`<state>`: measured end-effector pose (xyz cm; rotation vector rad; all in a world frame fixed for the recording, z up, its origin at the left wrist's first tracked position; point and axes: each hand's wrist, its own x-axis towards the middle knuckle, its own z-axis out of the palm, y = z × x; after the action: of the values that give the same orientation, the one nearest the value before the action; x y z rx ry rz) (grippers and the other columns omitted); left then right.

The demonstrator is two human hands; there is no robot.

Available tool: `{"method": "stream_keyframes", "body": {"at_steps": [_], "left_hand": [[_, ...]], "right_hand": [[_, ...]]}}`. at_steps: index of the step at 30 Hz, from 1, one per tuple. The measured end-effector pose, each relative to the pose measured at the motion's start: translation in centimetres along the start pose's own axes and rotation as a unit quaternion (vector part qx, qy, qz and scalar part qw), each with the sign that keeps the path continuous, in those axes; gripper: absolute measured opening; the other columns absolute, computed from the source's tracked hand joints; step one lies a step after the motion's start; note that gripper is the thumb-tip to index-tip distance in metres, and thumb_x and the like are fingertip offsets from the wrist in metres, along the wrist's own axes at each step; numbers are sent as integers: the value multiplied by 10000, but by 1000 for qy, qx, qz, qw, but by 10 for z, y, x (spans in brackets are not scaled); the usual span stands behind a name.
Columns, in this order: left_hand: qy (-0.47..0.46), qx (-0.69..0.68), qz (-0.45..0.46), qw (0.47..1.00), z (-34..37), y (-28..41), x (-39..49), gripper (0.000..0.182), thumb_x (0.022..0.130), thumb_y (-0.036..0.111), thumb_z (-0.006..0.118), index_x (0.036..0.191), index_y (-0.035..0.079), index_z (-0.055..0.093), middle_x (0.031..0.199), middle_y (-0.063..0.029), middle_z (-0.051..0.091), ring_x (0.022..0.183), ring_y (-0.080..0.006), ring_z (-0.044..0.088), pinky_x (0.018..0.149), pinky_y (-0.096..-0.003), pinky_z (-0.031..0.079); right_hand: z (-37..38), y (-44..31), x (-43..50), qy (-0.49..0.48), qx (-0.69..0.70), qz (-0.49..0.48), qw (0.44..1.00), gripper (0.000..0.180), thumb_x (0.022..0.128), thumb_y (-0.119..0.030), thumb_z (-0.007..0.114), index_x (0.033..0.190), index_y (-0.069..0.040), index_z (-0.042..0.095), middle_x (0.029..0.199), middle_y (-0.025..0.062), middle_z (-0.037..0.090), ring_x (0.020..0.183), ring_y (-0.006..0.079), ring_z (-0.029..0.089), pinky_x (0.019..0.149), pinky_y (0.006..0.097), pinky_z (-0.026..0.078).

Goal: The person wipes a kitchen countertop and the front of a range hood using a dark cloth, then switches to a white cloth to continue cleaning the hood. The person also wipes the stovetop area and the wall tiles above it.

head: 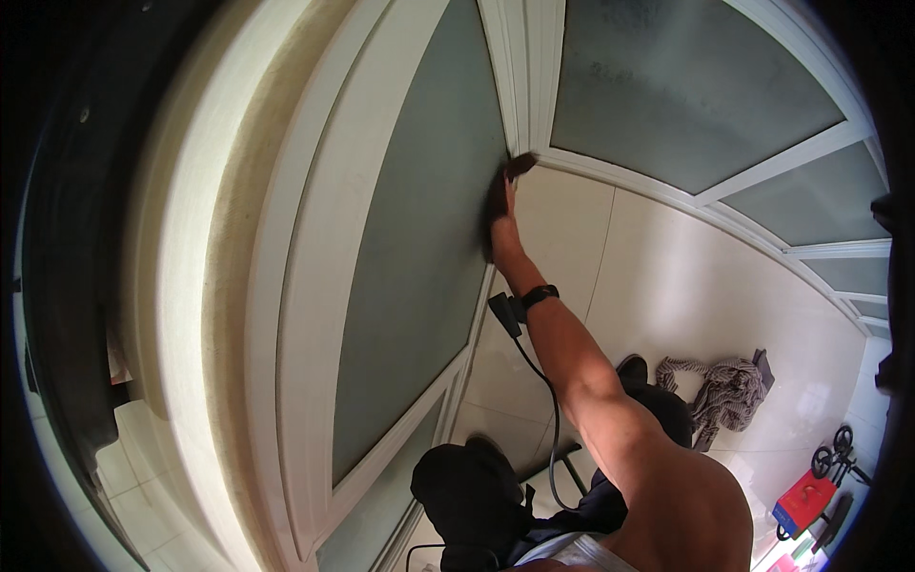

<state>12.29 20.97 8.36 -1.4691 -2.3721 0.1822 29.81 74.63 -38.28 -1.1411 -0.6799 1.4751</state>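
Observation:
My right hand (506,196) reaches up to a frosted glass panel (422,236) in a white frame, near the corner where the frames meet. Dark brown shapes lie at and above the fingers; whether they are a held cloth, shadow or reflection I cannot tell. The hand is seen edge-on and its fingers are partly hidden. A black band (540,294) circles my right wrist, with a black plug-like piece (505,314) beside it, from which a black cable (554,422) runs down towards my body. My left hand is out of view.
A second frosted panel (679,93) stands at upper right. On the pale tiled floor (643,264) lies a crumpled striped cloth (729,393). A red and blue object (806,500) and small black wheels (833,450) are at lower right. Black-framed legs (572,472) show between my knees.

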Motion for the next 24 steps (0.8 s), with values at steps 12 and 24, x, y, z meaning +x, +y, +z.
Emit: {"method": "stream_keyframes", "body": {"at_steps": [12, 24], "left_hand": [[29, -31, 24, 999, 7, -6, 0, 740, 1029, 533, 591, 1498, -31, 491, 1423, -319, 557, 1269, -494, 559, 1045, -608, 475], [25, -55, 39, 997, 14, -15, -7, 697, 1030, 419, 592, 1532, -45, 453, 1482, -338, 489, 1329, -512, 508, 1073, -612, 466]], "right_hand": [[17, 31, -7, 37, -68, -207, 975, 646, 1072, -212, 340, 1684, -59, 203, 1744, 151, 218, 1615, 320, 176, 1313, 427, 134], [108, -172, -179, -107, -114, -501, 851, 680, 1006, -157, 472, 1598, 123, 290, 1698, 350, 148, 1569, 533, 186, 1278, 558, 177]]}}
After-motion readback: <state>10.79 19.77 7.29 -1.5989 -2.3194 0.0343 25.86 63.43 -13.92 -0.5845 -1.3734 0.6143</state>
